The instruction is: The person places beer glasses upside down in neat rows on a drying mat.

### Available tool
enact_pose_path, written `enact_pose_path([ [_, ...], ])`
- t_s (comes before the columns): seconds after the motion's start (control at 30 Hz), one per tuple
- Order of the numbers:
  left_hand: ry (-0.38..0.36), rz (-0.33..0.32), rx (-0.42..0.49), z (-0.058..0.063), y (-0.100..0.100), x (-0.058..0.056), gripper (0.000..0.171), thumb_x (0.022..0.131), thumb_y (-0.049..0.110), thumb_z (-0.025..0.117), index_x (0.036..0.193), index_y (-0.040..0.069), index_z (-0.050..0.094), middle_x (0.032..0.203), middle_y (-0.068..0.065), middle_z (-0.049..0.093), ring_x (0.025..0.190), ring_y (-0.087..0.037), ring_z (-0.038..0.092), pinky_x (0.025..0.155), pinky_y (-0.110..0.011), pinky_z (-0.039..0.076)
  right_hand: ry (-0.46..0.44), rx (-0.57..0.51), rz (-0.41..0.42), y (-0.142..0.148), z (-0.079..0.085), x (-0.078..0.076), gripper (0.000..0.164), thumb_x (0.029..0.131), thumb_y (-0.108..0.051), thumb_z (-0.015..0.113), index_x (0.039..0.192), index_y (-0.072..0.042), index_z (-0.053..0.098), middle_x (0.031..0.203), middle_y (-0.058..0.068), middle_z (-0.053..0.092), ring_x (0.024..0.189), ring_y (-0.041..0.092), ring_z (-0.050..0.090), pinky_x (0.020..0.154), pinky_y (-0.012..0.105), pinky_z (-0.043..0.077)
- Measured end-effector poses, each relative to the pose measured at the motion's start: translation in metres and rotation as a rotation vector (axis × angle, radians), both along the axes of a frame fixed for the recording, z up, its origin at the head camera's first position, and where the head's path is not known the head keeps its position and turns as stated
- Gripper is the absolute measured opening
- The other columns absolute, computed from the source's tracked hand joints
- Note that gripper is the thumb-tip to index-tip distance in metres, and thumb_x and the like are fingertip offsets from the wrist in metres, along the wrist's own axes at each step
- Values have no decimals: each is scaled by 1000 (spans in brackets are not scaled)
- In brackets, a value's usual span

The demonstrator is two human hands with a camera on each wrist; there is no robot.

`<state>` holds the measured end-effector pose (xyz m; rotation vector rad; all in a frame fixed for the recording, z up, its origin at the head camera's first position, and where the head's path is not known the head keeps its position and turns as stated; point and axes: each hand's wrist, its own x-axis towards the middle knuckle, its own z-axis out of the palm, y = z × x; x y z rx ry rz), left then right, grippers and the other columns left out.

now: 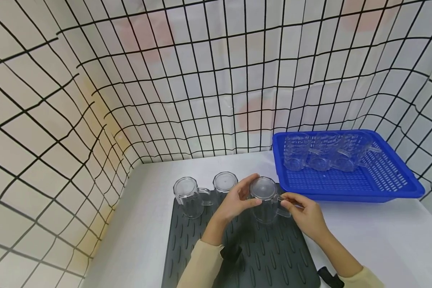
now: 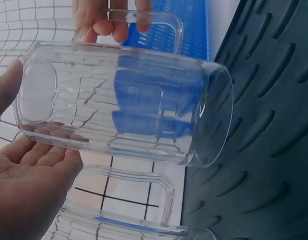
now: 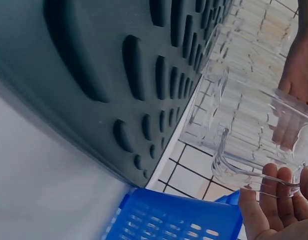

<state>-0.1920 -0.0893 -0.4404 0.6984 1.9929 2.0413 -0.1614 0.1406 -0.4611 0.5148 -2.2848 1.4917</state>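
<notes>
A clear glass mug [image 1: 264, 192] is upside down over the right part of a dark ribbed mat [image 1: 270, 256], its base facing up. My left hand [image 1: 235, 203] holds it near the base, thumb on one side and fingers on the other. The right hand [image 1: 307, 216] pinches its handle [image 3: 233, 167] from the right. In the left wrist view, the rim of the mug [image 2: 119, 100] is close over the mat. Two more upside-down glass mugs stand along the mat's far edge: one at the left corner [image 1: 189, 194], another [image 1: 225, 182] partly hidden behind my left hand.
A blue plastic basket [image 1: 349, 193] stands at the back right, with several clear glass mugs [image 1: 318, 156] lying in its left part. A white cloth with black grid lines [image 1: 201, 80] rises behind the white table [image 1: 137, 224] and along both sides.
</notes>
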Motion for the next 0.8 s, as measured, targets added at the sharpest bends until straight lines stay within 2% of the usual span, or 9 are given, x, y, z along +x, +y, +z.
enact_pose_path([
  [0.2,41,-48,-10,3,3,-8,74,90,-15,58,153,0,22,158,-17,25,144,-25,26,116,-37,22,6,-23,-42,-4,-8,-8,21,85,7,70,106,4,71,93,13,71,90,-9,57,74,5,47],
  [0.3,45,-64,-18,12,4,-6,74,90,-15,56,153,-3,19,159,-18,21,146,-27,20,117,-38,19,-8,-35,-57,-6,-10,-10,19,87,5,69,106,4,71,97,15,71,92,-10,56,76,5,47],
  [0.4,55,-59,-2,16,6,-4,72,90,-16,56,151,-7,18,158,-21,21,146,-30,21,117,-42,20,-4,-46,-60,-8,-9,-12,19,88,4,69,107,5,70,100,16,71,93,-9,57,76,5,46],
  [0.53,77,-43,6,6,9,-9,72,90,-16,56,152,-5,19,157,-19,23,143,-29,27,114,-45,27,1,-35,-74,-13,3,-7,19,86,10,67,105,10,69,99,22,70,91,-7,59,75,5,46],
  [0.63,86,-42,10,-3,10,-13,74,91,-15,56,153,-2,18,158,-17,20,144,-28,25,113,-45,28,0,-36,-77,-14,4,-7,18,86,11,66,104,13,67,98,25,69,89,-7,59,74,5,47],
  [0.8,87,0,31,-6,13,-12,77,90,-15,57,154,0,16,159,-14,19,147,-23,16,117,-46,16,-4,-44,-93,-9,-12,-15,19,88,5,67,107,10,68,99,22,70,91,-11,56,74,5,47],
])
